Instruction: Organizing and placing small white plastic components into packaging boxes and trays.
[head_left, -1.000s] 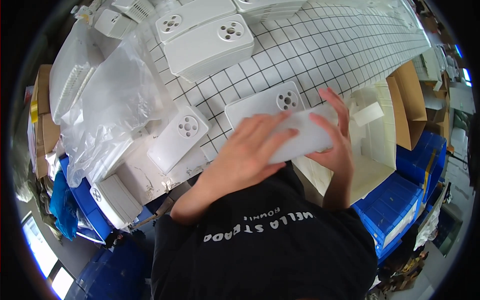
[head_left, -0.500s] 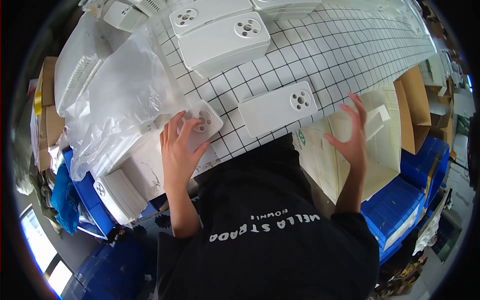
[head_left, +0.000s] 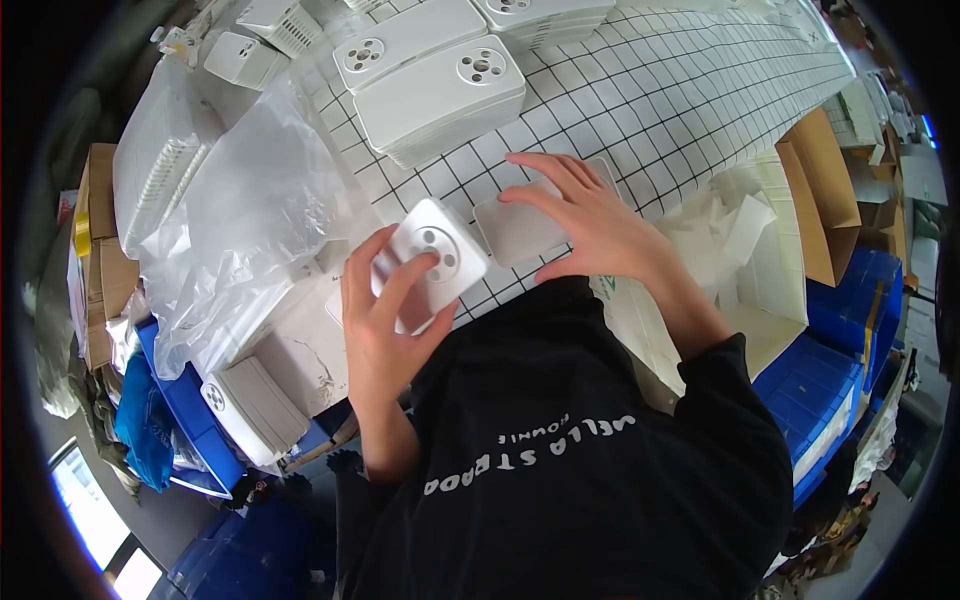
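Note:
My left hand (head_left: 378, 325) grips a white rectangular plastic cover (head_left: 455, 262) with a round cluster of holes at one end, its index finger lying near the holes. The cover is tilted up above the edge of the grid-lined table (head_left: 640, 130). My right hand (head_left: 605, 225) hovers with fingers spread over a second white cover (head_left: 505, 235), which rests flat on the grid; the hand hides much of it, including its hole end. Whether the fingertips touch that cover, I cannot tell. Stacks of similar covers (head_left: 435, 110) stand just beyond.
A clear plastic bag (head_left: 255, 170) lies on the left over white pieces. Another stack of covers (head_left: 260, 410) sits low at the left. At the right stands a cream bin (head_left: 770, 285) holding white scraps, beside an open cardboard box (head_left: 825, 190) and blue crates (head_left: 805, 395).
My left hand has lifted its cover and brought it rightward. My right hand has swung left from above the cream bin to over the flat cover.

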